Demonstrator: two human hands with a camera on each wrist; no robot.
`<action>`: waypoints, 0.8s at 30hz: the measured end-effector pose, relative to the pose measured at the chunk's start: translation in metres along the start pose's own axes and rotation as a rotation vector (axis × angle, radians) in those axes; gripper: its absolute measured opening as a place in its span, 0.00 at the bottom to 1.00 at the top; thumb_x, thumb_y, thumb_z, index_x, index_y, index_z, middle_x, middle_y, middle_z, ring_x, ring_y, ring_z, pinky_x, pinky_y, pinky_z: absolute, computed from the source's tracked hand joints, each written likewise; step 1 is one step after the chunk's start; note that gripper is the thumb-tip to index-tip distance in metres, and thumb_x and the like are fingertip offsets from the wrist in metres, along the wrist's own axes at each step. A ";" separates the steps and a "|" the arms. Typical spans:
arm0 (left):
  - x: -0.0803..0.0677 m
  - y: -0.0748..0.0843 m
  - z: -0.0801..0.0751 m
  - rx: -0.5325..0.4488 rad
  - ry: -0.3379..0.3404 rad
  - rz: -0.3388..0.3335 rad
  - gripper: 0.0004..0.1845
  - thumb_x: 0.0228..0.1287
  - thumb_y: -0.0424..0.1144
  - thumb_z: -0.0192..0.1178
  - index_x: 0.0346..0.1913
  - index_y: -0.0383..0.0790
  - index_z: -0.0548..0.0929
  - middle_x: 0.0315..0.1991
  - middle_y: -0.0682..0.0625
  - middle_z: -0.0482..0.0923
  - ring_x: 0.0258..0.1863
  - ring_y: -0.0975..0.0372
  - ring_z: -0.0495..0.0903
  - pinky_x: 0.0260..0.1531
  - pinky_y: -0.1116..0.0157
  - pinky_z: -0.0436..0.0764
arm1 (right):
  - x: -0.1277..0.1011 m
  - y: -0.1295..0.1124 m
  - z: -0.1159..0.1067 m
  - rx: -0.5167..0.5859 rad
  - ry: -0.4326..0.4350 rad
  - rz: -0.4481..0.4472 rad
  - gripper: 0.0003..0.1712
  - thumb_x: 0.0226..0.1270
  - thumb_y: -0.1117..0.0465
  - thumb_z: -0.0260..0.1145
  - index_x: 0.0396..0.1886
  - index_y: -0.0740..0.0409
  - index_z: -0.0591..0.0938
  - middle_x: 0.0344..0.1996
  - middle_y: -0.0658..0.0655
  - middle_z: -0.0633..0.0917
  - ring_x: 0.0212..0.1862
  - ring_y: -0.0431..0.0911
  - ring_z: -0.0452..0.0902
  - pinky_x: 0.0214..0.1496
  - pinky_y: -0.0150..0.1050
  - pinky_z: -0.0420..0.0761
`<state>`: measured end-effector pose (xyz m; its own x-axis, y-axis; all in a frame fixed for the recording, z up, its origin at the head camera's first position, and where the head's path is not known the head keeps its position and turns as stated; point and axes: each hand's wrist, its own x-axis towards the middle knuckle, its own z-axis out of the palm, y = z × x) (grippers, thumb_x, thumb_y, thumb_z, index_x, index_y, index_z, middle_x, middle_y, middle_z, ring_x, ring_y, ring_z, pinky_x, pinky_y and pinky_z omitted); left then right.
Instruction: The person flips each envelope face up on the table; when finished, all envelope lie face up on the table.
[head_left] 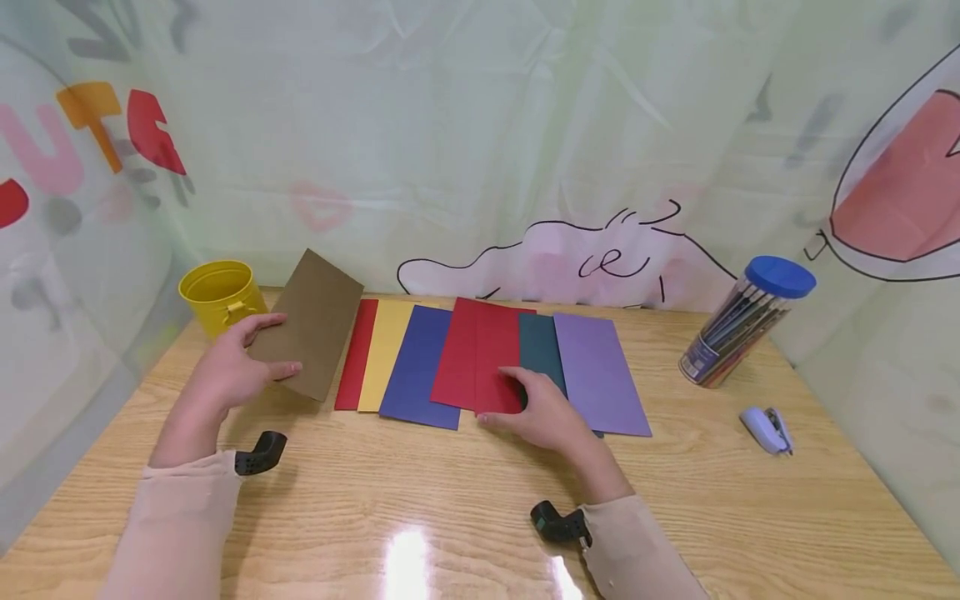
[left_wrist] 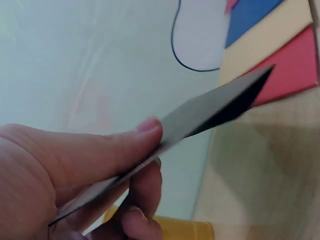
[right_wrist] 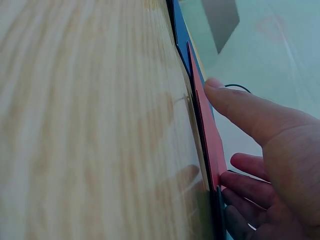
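My left hand [head_left: 228,371] pinches a brown card [head_left: 311,325] by its left side and holds it raised at a tilt. In the left wrist view the thumb lies on the card's upper face [left_wrist: 195,110] and the fingers curl beneath. A row of overlapping cards lies on the table: red [head_left: 356,358], yellow [head_left: 386,350], blue [head_left: 418,367], two more red ones [head_left: 453,367], dark green [head_left: 538,337] and purple [head_left: 603,375]. Over the right-hand red card hovers my right hand [head_left: 547,412], thumb and fingers apart, with fingertips close to the red edge [right_wrist: 212,145] in the right wrist view.
A yellow bucket [head_left: 217,287] stands behind the left hand. At the right is a clear tube of pencils [head_left: 735,325] with a blue lid, tilted in view, and a small lilac stapler [head_left: 765,429] lies in front of it. A printed curtain [head_left: 465,150] closes off the wooden table's [head_left: 337,500] back.
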<state>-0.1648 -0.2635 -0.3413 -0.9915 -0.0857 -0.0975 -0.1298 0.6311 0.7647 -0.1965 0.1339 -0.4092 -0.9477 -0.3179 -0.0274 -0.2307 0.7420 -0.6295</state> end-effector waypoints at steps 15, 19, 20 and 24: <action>0.001 0.018 0.033 -0.198 -0.262 0.205 0.41 0.55 0.41 0.77 0.72 0.46 0.70 0.76 0.44 0.59 0.77 0.43 0.48 0.67 0.38 0.57 | 0.001 0.002 0.000 0.076 0.010 0.029 0.57 0.54 0.43 0.79 0.78 0.57 0.62 0.71 0.59 0.69 0.71 0.57 0.62 0.67 0.54 0.70; 0.006 0.022 0.056 -0.223 -0.346 0.229 0.40 0.55 0.40 0.77 0.71 0.45 0.72 0.76 0.45 0.60 0.76 0.44 0.50 0.66 0.42 0.63 | 0.003 0.005 -0.003 0.209 0.027 0.064 0.63 0.54 0.42 0.79 0.81 0.56 0.53 0.73 0.59 0.67 0.73 0.57 0.60 0.69 0.57 0.67; 0.007 0.023 0.062 -0.234 -0.367 0.232 0.40 0.55 0.39 0.77 0.71 0.45 0.72 0.76 0.45 0.60 0.76 0.44 0.51 0.66 0.43 0.64 | 0.004 0.005 -0.004 0.243 0.035 0.071 0.64 0.55 0.42 0.79 0.81 0.56 0.51 0.74 0.60 0.66 0.73 0.57 0.60 0.69 0.57 0.66; 0.009 0.026 0.081 -0.264 -0.431 0.234 0.38 0.54 0.37 0.77 0.69 0.46 0.74 0.74 0.47 0.63 0.77 0.46 0.49 0.68 0.42 0.60 | 0.004 0.006 -0.009 0.360 0.077 0.080 0.62 0.61 0.47 0.76 0.82 0.58 0.47 0.75 0.65 0.62 0.71 0.61 0.64 0.67 0.57 0.69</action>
<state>-0.1778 -0.1856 -0.3738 -0.9128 0.3919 -0.1150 0.0447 0.3756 0.9257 -0.2041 0.1425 -0.4061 -0.9767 -0.2115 -0.0375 -0.0760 0.5036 -0.8606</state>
